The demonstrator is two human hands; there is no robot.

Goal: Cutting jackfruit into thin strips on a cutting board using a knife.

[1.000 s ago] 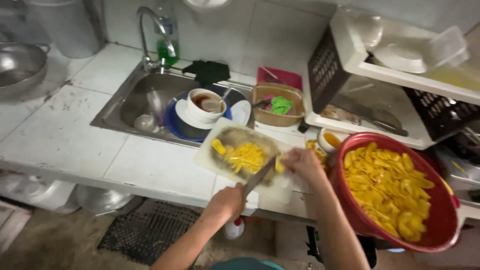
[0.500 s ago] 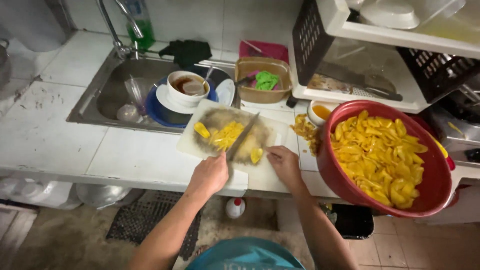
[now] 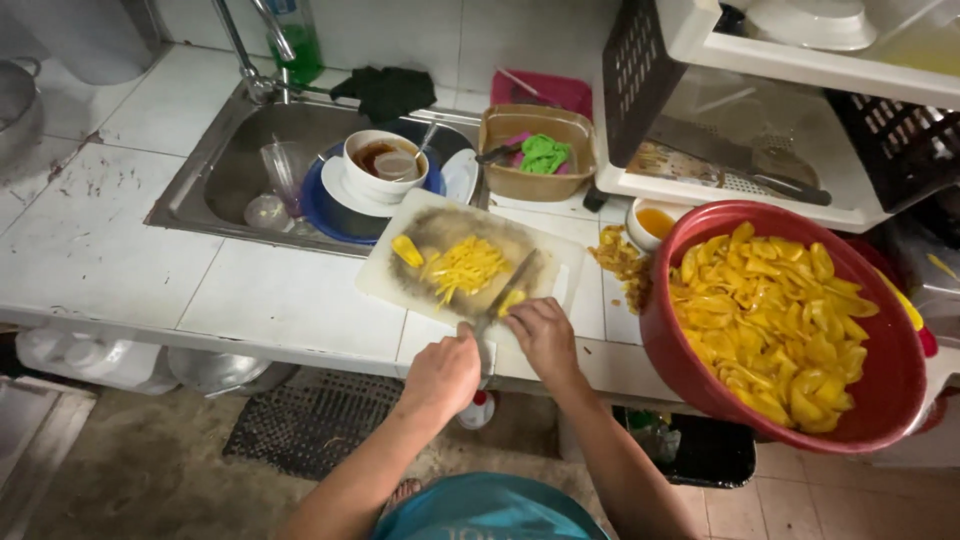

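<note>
Red basin (image 3: 890, 400) of yellow slices crowds the cutting board (image 3: 400, 275), sink (image 3: 215, 190) behind.

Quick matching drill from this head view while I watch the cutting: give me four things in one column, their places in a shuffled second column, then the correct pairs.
Things:
1. knife
2. red basin
3. white cup
4. green cloth

Places:
A. in the brown tub behind the cutting board
B. on the blue plate in the sink
C. at the counter's right end, full of yellow slices
D. in the left hand, blade over the cutting board

Pairs: 1-D, 2-C, 3-B, 4-A
</note>
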